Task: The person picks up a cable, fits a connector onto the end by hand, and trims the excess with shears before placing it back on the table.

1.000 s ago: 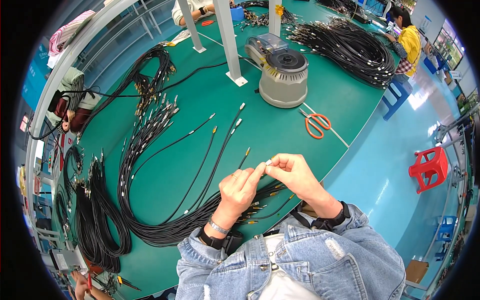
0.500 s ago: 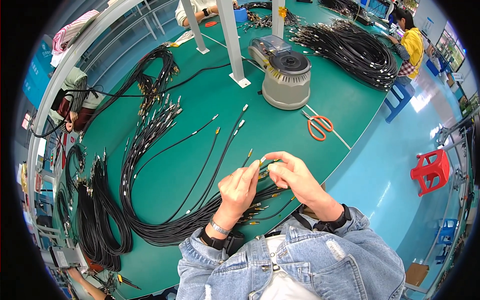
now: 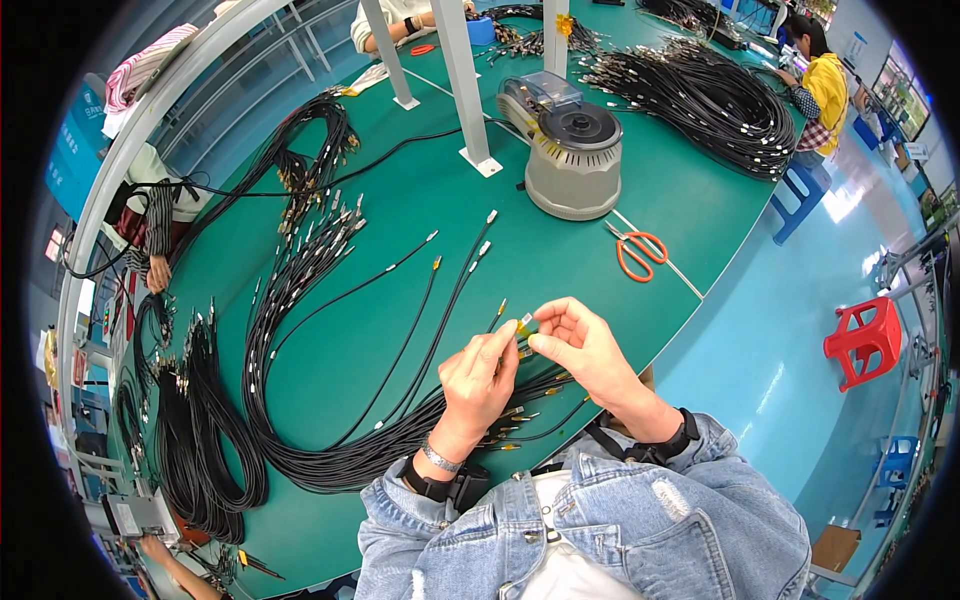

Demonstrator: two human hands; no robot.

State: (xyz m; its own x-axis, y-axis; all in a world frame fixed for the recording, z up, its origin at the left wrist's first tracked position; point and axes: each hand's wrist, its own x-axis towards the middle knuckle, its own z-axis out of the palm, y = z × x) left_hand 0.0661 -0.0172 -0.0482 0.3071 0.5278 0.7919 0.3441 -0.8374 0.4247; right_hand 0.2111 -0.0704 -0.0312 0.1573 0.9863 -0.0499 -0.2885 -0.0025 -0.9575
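Over the near edge of the green table, my left hand is closed in a pinch on a thin black cable's end. The cable's silvery connector sticks up past my fingertips, with a bit of yellow tape at its base. Close on its right, my right hand has curled fingers, thumb and forefinger drawn together beside the tape. What those fingertips hold, if anything, is too small to tell. Beneath both hands runs a long bundle of black cables, many ends tagged yellow or white.
A round grey tape dispenser stands beyond my hands, with orange-handled scissors to its right. More cable coils lie at the far right and left. White metal posts rise from the table. A red stool stands on the blue floor.
My right forefinger has curled back from the connector, and the right thumb has come nearer the tape. At far left, a co-worker's hand has moved down toward the cables.
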